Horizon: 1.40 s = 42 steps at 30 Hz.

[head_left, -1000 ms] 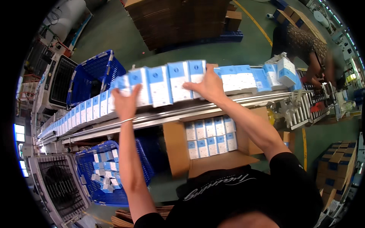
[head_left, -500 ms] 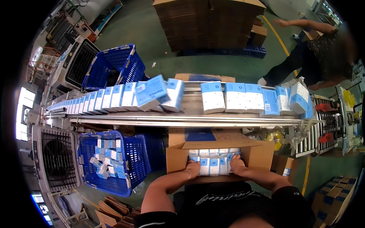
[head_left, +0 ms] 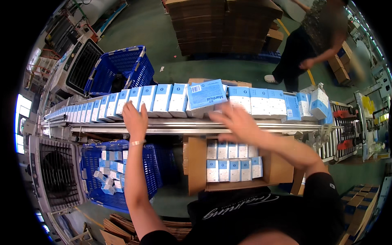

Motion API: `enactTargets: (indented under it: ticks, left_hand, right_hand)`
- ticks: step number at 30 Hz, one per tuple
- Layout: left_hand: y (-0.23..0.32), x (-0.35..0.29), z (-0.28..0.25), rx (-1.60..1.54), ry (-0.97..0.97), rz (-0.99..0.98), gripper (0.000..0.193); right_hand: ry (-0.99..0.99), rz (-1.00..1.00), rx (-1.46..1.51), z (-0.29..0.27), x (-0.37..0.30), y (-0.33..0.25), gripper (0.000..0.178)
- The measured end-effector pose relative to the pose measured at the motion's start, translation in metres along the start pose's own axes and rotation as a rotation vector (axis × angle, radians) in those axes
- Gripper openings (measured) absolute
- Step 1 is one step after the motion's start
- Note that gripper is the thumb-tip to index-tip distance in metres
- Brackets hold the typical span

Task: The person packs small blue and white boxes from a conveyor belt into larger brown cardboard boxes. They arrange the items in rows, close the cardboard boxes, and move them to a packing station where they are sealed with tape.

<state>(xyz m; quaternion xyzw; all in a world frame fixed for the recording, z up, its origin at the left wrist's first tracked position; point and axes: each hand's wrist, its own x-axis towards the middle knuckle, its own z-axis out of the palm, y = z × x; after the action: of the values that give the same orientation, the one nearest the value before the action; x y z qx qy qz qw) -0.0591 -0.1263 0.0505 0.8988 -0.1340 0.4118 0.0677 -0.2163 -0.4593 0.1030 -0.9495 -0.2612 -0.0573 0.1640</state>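
Note:
A long row of blue-and-white tissue packs (head_left: 162,101) stands on the conveyor in front of me. Fingers apart, my left hand (head_left: 135,118) is at the near face of the packs left of the middle; contact is hard to make out. One pack (head_left: 207,94) lies tilted on top of the row. Just right of it and lower is my right hand (head_left: 239,124), blurred by motion, its fingers spread and nothing visible in them. Below, close to my body, an open cardboard carton (head_left: 197,167) holds two rows of the same packs, partly covered by my right forearm.
A blue basket (head_left: 141,171) with loose small packs stands at the left, and another blue basket (head_left: 141,65) is beyond the conveyor (head_left: 102,130). Stacked cardboard (head_left: 220,28) rises at the back. A person (head_left: 302,49) is at the far right. Flattened cartons (head_left: 122,226) lie lower left.
Both hands have left the packs in the carton and reached up to the conveyor, the left going farther left. The tilted pack and its neighbours have shifted right, closing a gap in the row.

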Motion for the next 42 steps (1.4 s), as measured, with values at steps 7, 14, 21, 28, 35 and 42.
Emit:
enactTargets:
  ticks: [7,14,21,28,35,42]
  left_hand:
    - [0.026,0.015,0.062,0.136,-0.454,0.171,0.041]
    - [0.075,0.030,0.070,-0.061,-0.704,-0.020,0.049]
    - [0.067,0.058,0.071,-0.169,-1.066,-0.020,0.091]
    - [0.077,0.029,0.085,-0.428,-0.829,-0.447,0.106]
    - [0.105,0.047,-0.049,-0.626,-0.316,-0.588,0.099]
    - [0.209,-0.088,-0.156,-0.955,-0.408,-0.289,0.108]
  right_hand:
    - [0.168,0.587,-0.329,-0.017,0.029,0.064,0.076]
    - [0.442,0.588,-0.645,-0.017,-0.037,0.091,0.076]
    - [-0.157,0.896,0.082,0.037,0.075,0.065,0.095]
    - [-0.017,0.944,0.304,0.064,0.070,0.091,0.111]
    - [0.539,0.729,0.435,-0.019,0.029,0.035,0.091]
    - [0.650,0.713,0.450,-0.001,-0.194,-0.012,0.096]
